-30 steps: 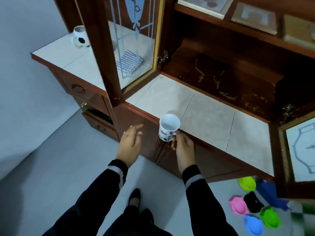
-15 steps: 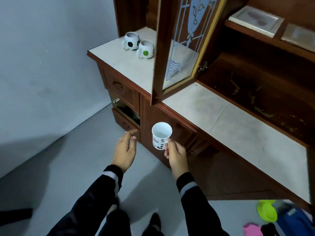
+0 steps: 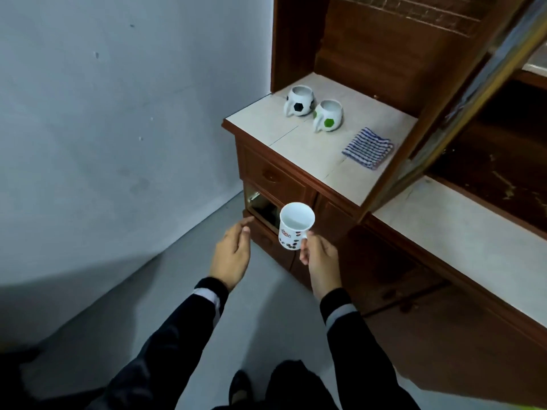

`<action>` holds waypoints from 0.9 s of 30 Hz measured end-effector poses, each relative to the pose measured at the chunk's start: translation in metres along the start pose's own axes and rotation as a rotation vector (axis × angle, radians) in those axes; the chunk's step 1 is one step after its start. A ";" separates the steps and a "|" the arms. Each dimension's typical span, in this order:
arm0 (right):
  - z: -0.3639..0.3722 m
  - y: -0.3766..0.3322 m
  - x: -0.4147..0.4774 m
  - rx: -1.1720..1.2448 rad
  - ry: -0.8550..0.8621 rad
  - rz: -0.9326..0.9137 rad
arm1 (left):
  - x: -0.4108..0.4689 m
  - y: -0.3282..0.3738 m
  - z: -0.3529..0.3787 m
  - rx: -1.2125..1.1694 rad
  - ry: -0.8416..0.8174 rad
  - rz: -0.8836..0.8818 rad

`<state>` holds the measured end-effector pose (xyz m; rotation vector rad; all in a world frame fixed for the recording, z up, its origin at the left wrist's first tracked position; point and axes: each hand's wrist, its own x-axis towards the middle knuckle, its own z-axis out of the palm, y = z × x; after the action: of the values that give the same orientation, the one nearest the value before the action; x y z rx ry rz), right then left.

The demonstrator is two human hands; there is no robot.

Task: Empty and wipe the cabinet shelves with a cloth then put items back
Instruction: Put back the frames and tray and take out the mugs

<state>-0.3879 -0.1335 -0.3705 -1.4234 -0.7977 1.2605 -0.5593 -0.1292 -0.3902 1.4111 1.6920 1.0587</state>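
The right hand (image 3: 321, 255) pinches the handle of the white ceramic mug with brown dots (image 3: 294, 227), holding it upright and aloft. The left hand (image 3: 232, 255) hovers beside it, empty and with loose fingers. The mug is likely light, rigid and breakable (its glaze may be slippery), so the handle serves. Beyond the grip lies a blue-striped folded cloth (image 3: 368, 147).

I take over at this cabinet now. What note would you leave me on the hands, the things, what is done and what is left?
Left hand: open, empty.
Right hand: holds a white mug upright, in the air.
A black-spotted mug, a green-spotted mug and a folded striped cloth sit on the side counter.
Done: the shelf part in view is bare.
Left: probably set this mug down, wipe, put things back.
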 end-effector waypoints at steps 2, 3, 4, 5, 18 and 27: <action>0.017 -0.005 0.010 0.018 0.002 0.001 | 0.015 -0.003 -0.011 0.009 -0.007 -0.001; 0.025 -0.007 0.017 0.020 0.005 0.001 | 0.025 -0.005 -0.015 0.003 -0.007 0.004; 0.031 -0.010 0.023 0.015 0.007 0.000 | 0.033 -0.007 -0.016 -0.007 -0.008 0.012; 0.037 -0.012 0.029 0.002 0.008 -0.006 | 0.041 -0.009 -0.018 -0.020 -0.010 0.018; 0.095 -0.047 0.182 -0.008 0.076 -0.087 | 0.224 0.011 0.012 -0.032 -0.122 0.110; 0.103 -0.072 0.282 -0.065 0.134 -0.099 | 0.328 0.040 0.058 -0.073 -0.353 0.177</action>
<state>-0.4113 0.1744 -0.3722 -1.4858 -0.8138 1.0609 -0.5493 0.2062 -0.3803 1.6145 1.2836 0.8912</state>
